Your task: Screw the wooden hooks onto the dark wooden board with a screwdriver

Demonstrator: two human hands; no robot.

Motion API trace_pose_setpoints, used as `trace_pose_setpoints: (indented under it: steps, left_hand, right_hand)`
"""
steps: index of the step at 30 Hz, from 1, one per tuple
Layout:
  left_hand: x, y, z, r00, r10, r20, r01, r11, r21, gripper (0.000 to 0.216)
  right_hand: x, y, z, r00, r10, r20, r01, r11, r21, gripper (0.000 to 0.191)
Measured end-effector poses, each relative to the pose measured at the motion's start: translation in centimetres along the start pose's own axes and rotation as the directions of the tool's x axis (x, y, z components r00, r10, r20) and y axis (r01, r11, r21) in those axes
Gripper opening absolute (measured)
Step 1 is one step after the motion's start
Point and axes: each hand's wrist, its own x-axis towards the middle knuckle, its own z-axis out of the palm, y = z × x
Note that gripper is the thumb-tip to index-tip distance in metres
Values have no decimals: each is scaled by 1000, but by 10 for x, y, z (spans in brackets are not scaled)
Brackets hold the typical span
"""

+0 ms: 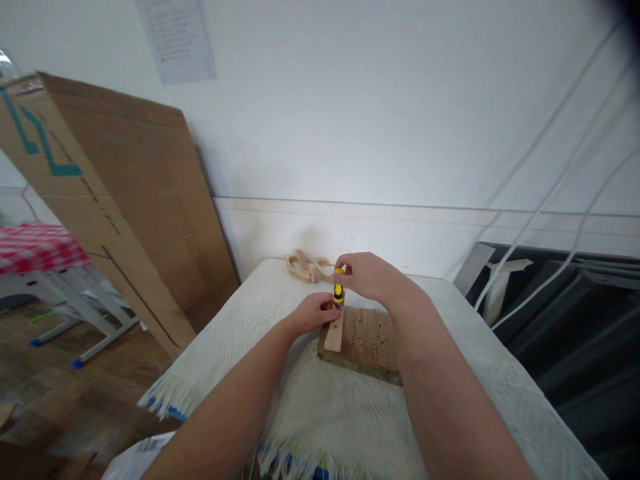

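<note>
In the head view, my right hand point(364, 275) is closed around the top of a yellow and black screwdriver point(339, 293), which stands upright. Its lower end meets a narrow pale wooden strip point(334, 339); the tip itself is hidden. My left hand point(316, 312) comes in from the left, its fingers closed around the foot of the screwdriver, by the strip. Whatever those fingers pinch there is too small to make out. Under the strip lies a thick brown wooden board point(369, 343) dotted with small holes, partly covered by my right forearm.
Curved pale wooden pieces point(303, 269) lie at the table's back edge against the white wall point(350, 133). A fringed white cloth point(235, 347) covers the table. A large cardboard box point(135, 200) leans at the left. White cables point(560, 187) hang at the right near dark panels point(575, 333).
</note>
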Motion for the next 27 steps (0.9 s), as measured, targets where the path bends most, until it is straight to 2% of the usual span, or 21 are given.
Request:
trace_pose_setpoints:
  steps: [9,12,18,27]
  left_hand:
    - [1,-1,-1,1000,8,-17,-7,997,78,14]
    - [1,-1,-1,1000,15,-25,-13,997,80,15]
    - [1,-2,0,999,28,-17,-27,999,38,14]
    - [-1,1,0,999,41,-20,-40,998,37,12]
  right_hand:
    - [-3,1,-3,998,-50,46,47,997,66,26]
    - [-3,-1,-4,999,-17,32,17,1000,4,24]
    - [-2,0,-3,999,36,4,-36,998,-49,38]
    - [-2,-1,-6,995,100,18,-99,993,-62,35]
